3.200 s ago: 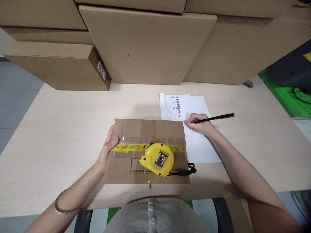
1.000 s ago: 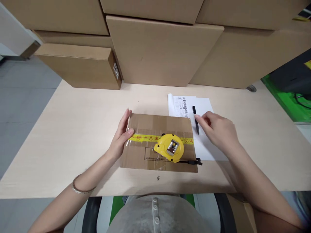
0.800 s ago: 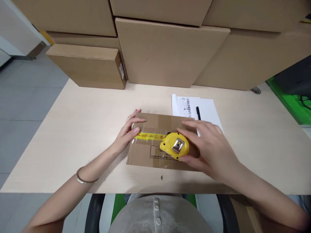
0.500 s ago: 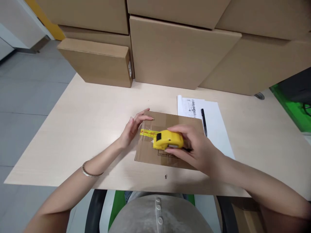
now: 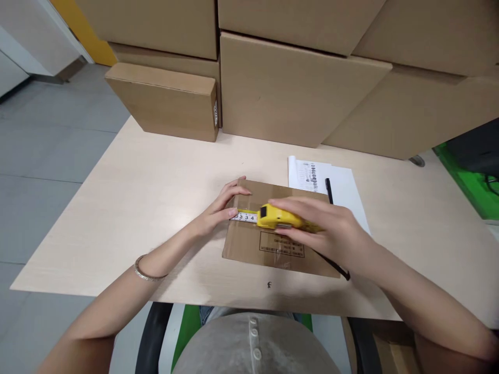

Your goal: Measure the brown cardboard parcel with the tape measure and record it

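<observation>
A small cardboard box (image 5: 253, 249) with printed black text lies flat on the table in front of me. My right hand (image 5: 327, 223) grips a yellow tape measure (image 5: 273, 217) just above the box top. A short length of its blade (image 5: 247, 217), numbers facing up, reaches left to the box's edge. There my left hand (image 5: 222, 205) presses the blade's end with the thumb, while its fingers rest over the box's far left corner. A black strap (image 5: 335, 264) hangs below my right hand, past the box's near right edge.
Behind the box lie printed white sheets (image 5: 345, 182) with a black pen (image 5: 329, 190) on them. Large cardboard boxes (image 5: 288, 93) stand stacked along the table's back. A flatter box (image 5: 163, 106) is at the back left. A small dark mark (image 5: 269, 284) shows on the near table (image 5: 187, 291).
My left thumb has come down onto the blade's end. The blade has turned from its yellow side to its numbered white side, and the tape measure now sits slightly further right.
</observation>
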`<state>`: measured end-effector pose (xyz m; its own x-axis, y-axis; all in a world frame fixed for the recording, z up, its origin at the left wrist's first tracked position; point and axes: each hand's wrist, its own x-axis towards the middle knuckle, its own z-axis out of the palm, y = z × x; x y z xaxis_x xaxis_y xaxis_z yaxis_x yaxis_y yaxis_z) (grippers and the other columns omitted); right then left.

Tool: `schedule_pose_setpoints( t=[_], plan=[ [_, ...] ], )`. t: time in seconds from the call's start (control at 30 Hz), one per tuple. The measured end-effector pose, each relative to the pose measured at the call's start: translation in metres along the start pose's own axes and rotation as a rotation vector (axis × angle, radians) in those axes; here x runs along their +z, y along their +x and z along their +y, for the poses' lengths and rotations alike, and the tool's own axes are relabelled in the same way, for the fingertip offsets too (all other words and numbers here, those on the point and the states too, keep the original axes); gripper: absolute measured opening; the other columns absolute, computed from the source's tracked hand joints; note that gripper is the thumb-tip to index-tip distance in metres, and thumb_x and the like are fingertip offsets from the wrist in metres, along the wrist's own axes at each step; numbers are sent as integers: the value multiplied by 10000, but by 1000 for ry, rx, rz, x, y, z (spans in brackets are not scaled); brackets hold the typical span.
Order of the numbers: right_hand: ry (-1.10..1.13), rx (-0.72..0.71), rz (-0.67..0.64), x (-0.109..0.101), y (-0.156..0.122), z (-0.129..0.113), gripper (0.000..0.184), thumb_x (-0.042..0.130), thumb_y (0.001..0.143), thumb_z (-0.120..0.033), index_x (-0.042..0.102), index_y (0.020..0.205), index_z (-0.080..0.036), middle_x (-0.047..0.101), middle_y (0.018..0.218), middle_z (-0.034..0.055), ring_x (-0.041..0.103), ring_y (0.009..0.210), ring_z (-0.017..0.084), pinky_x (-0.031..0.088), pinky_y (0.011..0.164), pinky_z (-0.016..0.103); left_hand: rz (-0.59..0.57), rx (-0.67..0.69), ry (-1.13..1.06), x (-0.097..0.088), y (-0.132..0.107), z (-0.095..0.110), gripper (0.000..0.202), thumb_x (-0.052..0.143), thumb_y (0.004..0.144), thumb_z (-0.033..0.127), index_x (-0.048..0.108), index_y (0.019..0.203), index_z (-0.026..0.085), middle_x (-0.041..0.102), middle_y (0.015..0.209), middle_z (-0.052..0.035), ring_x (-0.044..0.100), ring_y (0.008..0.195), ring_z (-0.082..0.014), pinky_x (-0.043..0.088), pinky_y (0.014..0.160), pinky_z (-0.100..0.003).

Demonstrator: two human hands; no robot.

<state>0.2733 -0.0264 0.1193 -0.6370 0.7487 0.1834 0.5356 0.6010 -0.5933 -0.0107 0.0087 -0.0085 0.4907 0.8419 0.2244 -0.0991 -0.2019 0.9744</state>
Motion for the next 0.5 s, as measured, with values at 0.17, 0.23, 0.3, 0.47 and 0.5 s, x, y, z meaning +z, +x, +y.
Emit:
schedule_pose_setpoints(
  t=[0.17,0.23,0.3,0.47,0.5],
  plan=[
    [-85,122,110,-38,-69,38,537,761,959,-274,647,1458,-437,770,1343,6,778,1126,287,668,977,497,5,45,0,-4,5,-5,498,719,881,624,694,1325,399,544,1518,-100,244,1630,-430,230,1321,-663],
    [-78,191,169,-45,-94,51,551,781,937,-255,663,1436,-458,770,1342,-4,772,1147,313,670,985,548,8,36,-11,-5,6,-4,499,736,867,625,705,1309,394,549,1513,-105,270,1616,-437,265,1306,-666],
    [-40,225,228,-47,-110,59,556,806,914,-241,682,1416,-448,774,1333,1,768,1153,329,667,991,583,5,30,-13,-6,6,-4,486,737,867,620,709,1300,401,552,1510,-105,259,1621,-435,277,1299,-663],
    [26,241,282,-43,-125,68,593,821,900,-219,677,1407,-491,770,1335,-35,769,1153,318,656,1018,593,2,55,8,-9,7,-5,472,725,879,606,705,1307,407,581,1470,-105,276,1616,-431,239,1303,-675],
    [28,248,287,-42,-126,68,605,821,899,-211,674,1408,-503,769,1335,-41,768,1158,319,654,1022,591,-2,57,11,-9,8,-5,468,718,887,600,700,1312,407,572,1488,-102,283,1615,-426,242,1302,-671]
  ],
)
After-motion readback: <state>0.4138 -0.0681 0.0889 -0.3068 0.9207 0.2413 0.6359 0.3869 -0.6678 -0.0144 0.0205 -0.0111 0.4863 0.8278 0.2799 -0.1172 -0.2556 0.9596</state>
